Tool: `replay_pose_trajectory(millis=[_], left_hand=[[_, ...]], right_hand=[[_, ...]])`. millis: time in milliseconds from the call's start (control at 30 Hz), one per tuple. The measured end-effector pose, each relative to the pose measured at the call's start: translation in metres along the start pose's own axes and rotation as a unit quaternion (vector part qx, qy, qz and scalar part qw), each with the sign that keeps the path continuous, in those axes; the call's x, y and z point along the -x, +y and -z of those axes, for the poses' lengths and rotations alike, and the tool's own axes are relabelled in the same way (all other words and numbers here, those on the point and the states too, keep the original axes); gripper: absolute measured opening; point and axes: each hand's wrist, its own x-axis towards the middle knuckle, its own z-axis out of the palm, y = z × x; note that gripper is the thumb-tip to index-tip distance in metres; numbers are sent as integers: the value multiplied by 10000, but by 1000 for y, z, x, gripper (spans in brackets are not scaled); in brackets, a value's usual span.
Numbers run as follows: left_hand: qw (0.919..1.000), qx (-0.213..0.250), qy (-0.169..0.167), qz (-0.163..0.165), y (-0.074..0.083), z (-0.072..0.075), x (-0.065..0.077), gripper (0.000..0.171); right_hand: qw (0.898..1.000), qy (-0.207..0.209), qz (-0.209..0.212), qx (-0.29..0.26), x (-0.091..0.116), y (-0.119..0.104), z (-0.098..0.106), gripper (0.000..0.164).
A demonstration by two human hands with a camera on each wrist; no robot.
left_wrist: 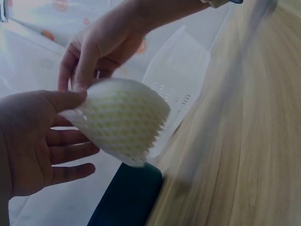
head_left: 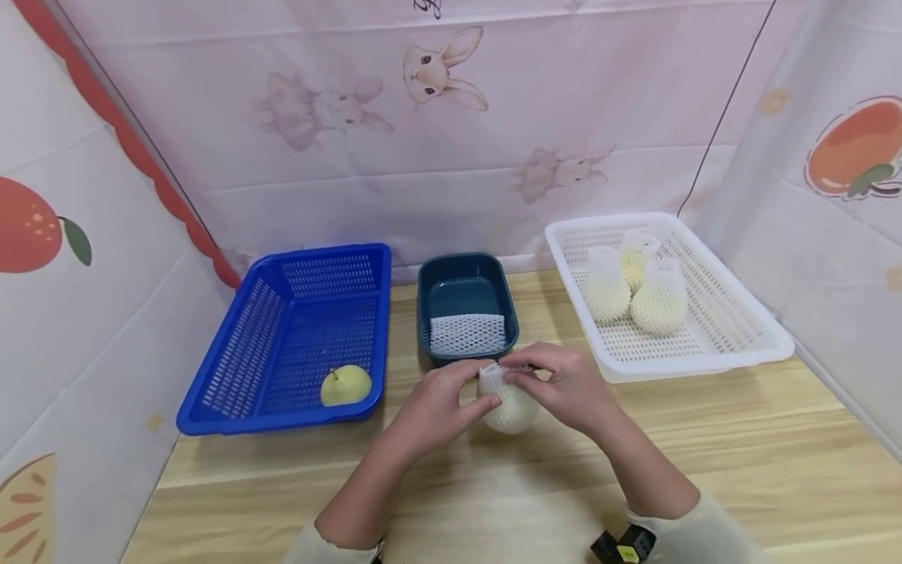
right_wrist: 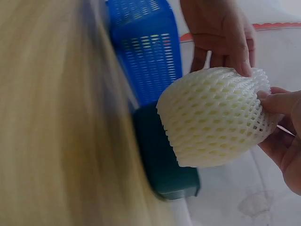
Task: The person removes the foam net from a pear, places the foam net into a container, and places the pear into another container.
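A pear in a white foam net [head_left: 509, 413] is held just above the table's middle, with the net's gathered end uppermost. My left hand [head_left: 442, 401] pinches that end from the left; in the left wrist view its thumb [left_wrist: 70, 100] lies on the net and the lower fingers are spread. From the other side my right hand [head_left: 567, 385] pinches the rim between thumb and fingers. The right wrist view shows the net [right_wrist: 214, 117] stretched around the fruit, yellow-green showing through the mesh. Flat foam nets [head_left: 468, 334] lie in the dark green tray [head_left: 461, 294] beyond the hands.
On the left, a blue basket [head_left: 282, 427] contains a bare pear [head_left: 346, 385]. A white basket [head_left: 733, 362] on the right contains three netted pears [head_left: 659, 301]. Printed cloth [head_left: 338, 180] hangs behind and along both sides of the wooden table [head_left: 705, 439].
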Motion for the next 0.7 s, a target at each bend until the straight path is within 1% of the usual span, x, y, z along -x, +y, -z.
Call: replay_pose_trajectory(millis=[100, 200, 333, 433, 567, 700], left_hand=[[9995, -161, -176, 219, 0, 1, -1, 41], [9984, -276, -351, 357, -1, 3, -3, 33], [9963, -544, -539, 400, -5, 6, -3, 28], [9946, -665, -680, 416, -8, 7, -3, 27], [9943, -680, -727, 385, -11, 8, -3, 28], [9943, -649, -743, 402, -13, 9, -3, 26]], right_hand=[[9992, -228, -330, -66, 2, 2, -9, 18], [9978, -393, -524, -122, 4, 5, -16, 19], [9953, -673, -675, -167, 5, 7, -24, 19], [9929, -901, -765, -155, 6, 7, -27, 17], [9888, -1117, -957, -248, 5, 7, -25, 18], [9806, -1367, -1328, -463, 5, 9, -19, 26]])
